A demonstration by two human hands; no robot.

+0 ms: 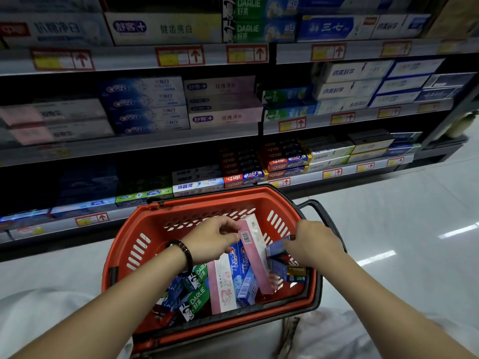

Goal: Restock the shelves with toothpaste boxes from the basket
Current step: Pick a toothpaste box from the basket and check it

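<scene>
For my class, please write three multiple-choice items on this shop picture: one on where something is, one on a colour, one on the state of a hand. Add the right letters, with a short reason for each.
1. Where are the green Darlie boxes in the basket?
A. on the person's left side
B. against the far wall
C. outside it, on the floor

2. What colour is the basket?
A. blue
B. red with black handles
C. yellow

3. What is the left hand doing?
A. resting flat on the floor
B. touching a shelf
C. gripping the upper end of a pink box

Answers:
1 A: the green boxes lie low on the left, below the left forearm.
2 B: its walls are red, its handles black.
3 C: its fingers close on the pink box's upper end, while the right hand holds a dark blue box.
</scene>
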